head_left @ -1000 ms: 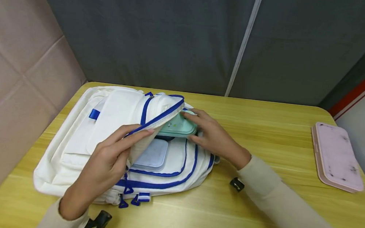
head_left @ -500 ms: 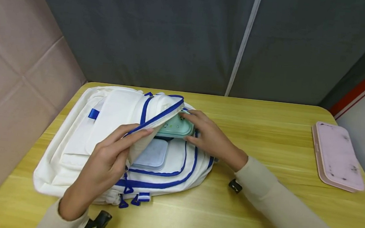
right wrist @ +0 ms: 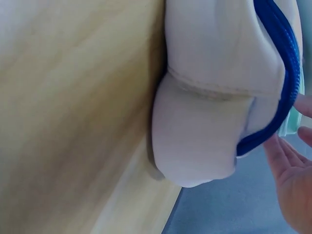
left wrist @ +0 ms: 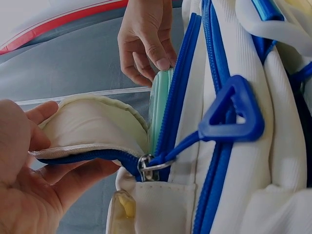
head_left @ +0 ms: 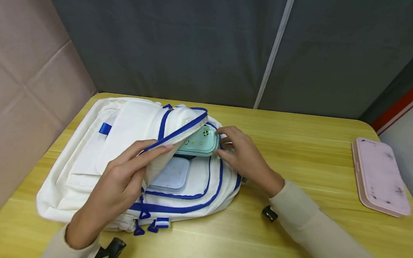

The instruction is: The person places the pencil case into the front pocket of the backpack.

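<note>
A white backpack (head_left: 127, 138) with blue zips lies on the table. My left hand (head_left: 123, 175) pinches the edge of its unzipped pocket flap (head_left: 166, 158) and holds it raised; the left wrist view shows the flap (left wrist: 92, 126) between thumb and fingers. Partly under the flap sits a mint-green case (head_left: 203, 141) with small printed figures, its left part hidden. My right hand (head_left: 243, 155) is at the case's right end, fingers loosely bent and fingertips right at its edge. A pale blue-grey flat box (head_left: 172, 175) shows in the pocket below the case.
A pink case (head_left: 381, 177) with dark marks lies at the right of the wooden table (head_left: 292, 245). Blue zip pulls (head_left: 139, 227) hang at the backpack's near side. A grey curtain (head_left: 181, 39) stands behind the table.
The mint-green case has shifted slightly left, further under the flap. My right hand's fingers have come off its top to its right end. The left hand keeps the flap raised.
</note>
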A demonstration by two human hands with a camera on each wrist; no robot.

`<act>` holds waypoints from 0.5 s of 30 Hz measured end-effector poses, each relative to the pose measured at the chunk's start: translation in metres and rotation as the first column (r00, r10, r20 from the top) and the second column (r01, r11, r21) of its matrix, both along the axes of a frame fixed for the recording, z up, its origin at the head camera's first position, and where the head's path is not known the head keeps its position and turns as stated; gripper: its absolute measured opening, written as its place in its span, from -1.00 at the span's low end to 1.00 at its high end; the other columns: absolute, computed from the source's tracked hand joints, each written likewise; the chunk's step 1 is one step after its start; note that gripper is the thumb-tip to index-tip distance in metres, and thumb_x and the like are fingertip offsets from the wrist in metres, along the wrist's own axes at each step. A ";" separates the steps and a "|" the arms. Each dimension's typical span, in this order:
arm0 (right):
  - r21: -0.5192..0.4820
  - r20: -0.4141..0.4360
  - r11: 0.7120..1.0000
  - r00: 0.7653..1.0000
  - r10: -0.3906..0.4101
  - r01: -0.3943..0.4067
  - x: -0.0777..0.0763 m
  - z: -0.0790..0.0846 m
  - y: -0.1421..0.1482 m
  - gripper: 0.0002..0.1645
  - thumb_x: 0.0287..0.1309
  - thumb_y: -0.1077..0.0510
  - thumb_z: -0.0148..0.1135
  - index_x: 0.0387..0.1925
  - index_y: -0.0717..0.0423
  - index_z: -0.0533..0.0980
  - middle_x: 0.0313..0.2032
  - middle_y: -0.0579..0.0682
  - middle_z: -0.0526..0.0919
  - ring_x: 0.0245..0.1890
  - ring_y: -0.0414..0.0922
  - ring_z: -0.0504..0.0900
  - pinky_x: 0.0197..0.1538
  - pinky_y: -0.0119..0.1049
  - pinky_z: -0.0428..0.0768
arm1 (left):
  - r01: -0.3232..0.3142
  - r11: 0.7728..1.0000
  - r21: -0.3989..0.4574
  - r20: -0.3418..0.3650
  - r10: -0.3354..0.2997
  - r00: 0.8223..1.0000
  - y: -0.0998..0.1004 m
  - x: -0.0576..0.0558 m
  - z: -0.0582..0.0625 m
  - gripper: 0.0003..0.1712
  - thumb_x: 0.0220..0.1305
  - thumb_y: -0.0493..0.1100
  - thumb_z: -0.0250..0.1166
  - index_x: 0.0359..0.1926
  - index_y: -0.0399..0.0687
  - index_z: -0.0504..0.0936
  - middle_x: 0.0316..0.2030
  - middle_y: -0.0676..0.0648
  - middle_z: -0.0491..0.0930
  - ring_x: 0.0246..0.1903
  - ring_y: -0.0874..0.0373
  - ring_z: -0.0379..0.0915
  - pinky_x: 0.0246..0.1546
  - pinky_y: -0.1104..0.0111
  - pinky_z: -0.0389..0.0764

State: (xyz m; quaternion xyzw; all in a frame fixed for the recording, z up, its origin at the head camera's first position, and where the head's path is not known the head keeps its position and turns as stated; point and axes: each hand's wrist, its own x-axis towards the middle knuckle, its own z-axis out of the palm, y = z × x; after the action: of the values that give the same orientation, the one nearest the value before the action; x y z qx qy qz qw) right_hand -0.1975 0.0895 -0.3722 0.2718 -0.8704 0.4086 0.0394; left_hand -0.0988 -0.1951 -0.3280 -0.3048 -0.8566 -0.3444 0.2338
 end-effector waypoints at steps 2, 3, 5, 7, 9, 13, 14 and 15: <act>-0.022 -0.021 1.000 1.000 0.004 -0.004 0.001 -0.002 0.000 -0.52 0.27 0.32 0.43 0.19 0.22 0.50 0.16 0.18 0.60 0.09 0.10 0.75 0.10 -0.10 0.76 | 0.000 1.000 0.000 -0.002 0.000 1.000 0.000 0.000 0.000 -0.24 0.32 -0.69 0.03 0.33 0.05 0.65 0.25 0.00 0.60 0.18 0.14 0.52 0.33 0.66 0.38; -0.033 -0.032 0.999 0.999 0.006 -0.007 0.002 -0.003 0.000 -0.53 0.27 0.32 0.43 0.17 0.22 0.51 0.15 0.18 0.61 0.09 0.10 0.75 0.10 -0.11 0.76 | -0.001 1.000 -0.001 -0.003 0.001 1.000 0.000 0.000 0.000 -0.24 0.32 -0.69 0.03 0.33 0.05 0.65 0.25 0.00 0.60 0.18 0.15 0.52 0.33 0.67 0.38; -0.057 -0.046 0.998 0.999 0.014 -0.017 0.003 -0.005 0.000 -0.55 0.27 0.34 0.42 0.16 0.22 0.52 0.15 0.18 0.61 0.12 0.10 0.73 0.10 -0.13 0.76 | 0.000 1.000 -0.001 -0.007 0.000 1.000 -0.001 0.000 0.000 -0.24 0.31 -0.69 0.03 0.32 0.04 0.66 0.24 0.00 0.60 0.17 0.15 0.52 0.32 0.67 0.39; -0.079 -0.052 0.997 0.998 0.019 -0.023 0.004 -0.007 0.001 -0.54 0.26 0.36 0.42 0.17 0.23 0.53 0.17 0.18 0.61 0.14 0.10 0.72 0.10 -0.13 0.75 | 0.001 1.000 -0.001 -0.009 -0.001 1.000 -0.001 0.000 0.000 -0.24 0.31 -0.69 0.03 0.32 0.04 0.66 0.24 0.00 0.61 0.16 0.15 0.52 0.31 0.67 0.39; -0.100 -0.055 0.994 0.998 0.026 -0.032 0.005 -0.007 0.001 -0.54 0.26 0.38 0.41 0.17 0.24 0.54 0.19 0.18 0.60 0.16 0.10 0.71 0.11 -0.12 0.75 | 0.000 1.000 -0.001 -0.011 0.000 1.000 -0.001 0.000 0.000 -0.24 0.31 -0.69 0.03 0.32 0.04 0.66 0.23 -0.01 0.61 0.15 0.16 0.52 0.30 0.68 0.40; -0.111 -0.066 0.993 0.997 0.028 -0.035 0.004 -0.007 0.000 -0.57 0.28 0.37 0.39 0.16 0.24 0.54 0.17 0.19 0.61 0.15 0.11 0.72 0.10 -0.10 0.76 | 0.001 1.000 0.001 -0.015 -0.001 1.000 -0.001 0.001 0.000 -0.24 0.31 -0.69 0.03 0.32 0.03 0.66 0.23 -0.01 0.61 0.14 0.16 0.52 0.29 0.68 0.40; -0.111 -0.069 0.993 0.997 0.025 -0.033 0.004 -0.007 -0.001 -0.57 0.28 0.37 0.39 0.15 0.24 0.55 0.15 0.18 0.62 0.14 0.11 0.72 0.09 -0.10 0.76 | 0.003 1.000 0.001 -0.015 -0.003 1.000 -0.001 0.001 0.000 -0.25 0.31 -0.69 0.03 0.32 0.02 0.66 0.23 -0.02 0.61 0.14 0.16 0.52 0.29 0.68 0.40; -0.110 -0.073 0.994 0.997 0.021 -0.029 0.004 -0.007 -0.001 -0.58 0.28 0.37 0.40 0.14 0.24 0.55 0.14 0.18 0.62 0.13 0.11 0.73 0.08 -0.11 0.76 | 0.005 1.000 0.002 -0.014 -0.005 1.000 -0.001 0.001 0.000 -0.25 0.31 -0.69 0.03 0.32 0.02 0.66 0.23 -0.02 0.61 0.14 0.16 0.52 0.28 0.69 0.40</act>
State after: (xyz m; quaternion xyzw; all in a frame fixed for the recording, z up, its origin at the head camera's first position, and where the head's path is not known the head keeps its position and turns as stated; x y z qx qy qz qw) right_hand -0.1939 0.0881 -0.3793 0.2945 -0.8410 0.4466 0.0805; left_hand -0.0978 -0.1962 -0.3279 -0.3090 -0.8540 -0.3435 0.2393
